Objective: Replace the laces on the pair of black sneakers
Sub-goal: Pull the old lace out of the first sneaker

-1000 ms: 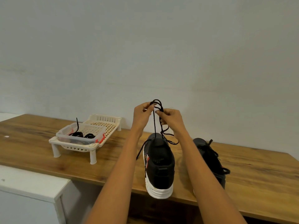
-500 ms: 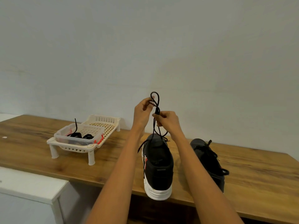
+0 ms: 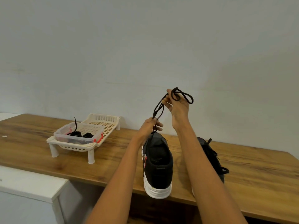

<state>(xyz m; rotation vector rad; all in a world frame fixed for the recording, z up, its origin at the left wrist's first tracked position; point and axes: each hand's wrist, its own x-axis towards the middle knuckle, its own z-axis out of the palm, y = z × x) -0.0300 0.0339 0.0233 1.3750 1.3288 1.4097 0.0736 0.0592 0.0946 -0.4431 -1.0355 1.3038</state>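
While no brand mark or lettering reads clearly anywhere, noted only a red-and-white patch on the left side of the near black sneaker (image 3: 157,165), too small to decipher.

Near sneaker: on wooden worktop (image 3: 252,178), heel toward camera and overhanging the front edge, toe toward the wall; long axis front to back. White sole visible at heel.

Second black sneaker (image 3: 210,152): just right of it, same heading, partly hidden behind right forearm; still laced, loops hanging off its right side.

Black lace (image 3: 159,109): raised above the near sneaker's toe end, strands running from left hand (image 3: 149,126) up to right hand (image 3: 177,107). Left grip: thumb and fingers pinched on the strands low, close above the shoe. Right grip: fingers curled around a bunched loop held higher, loop sticking out to the right.

Surroundings: cream plastic rack (image 3: 103,125) on short legs at left of worktop, well apart from shoes; clear plastic container (image 3: 93,134) sitting in it with coiled black laces (image 3: 80,135), one end poking upward. White cabinet top (image 3: 29,186) at lower left. Plain pale wall (image 3: 145,46) behind.
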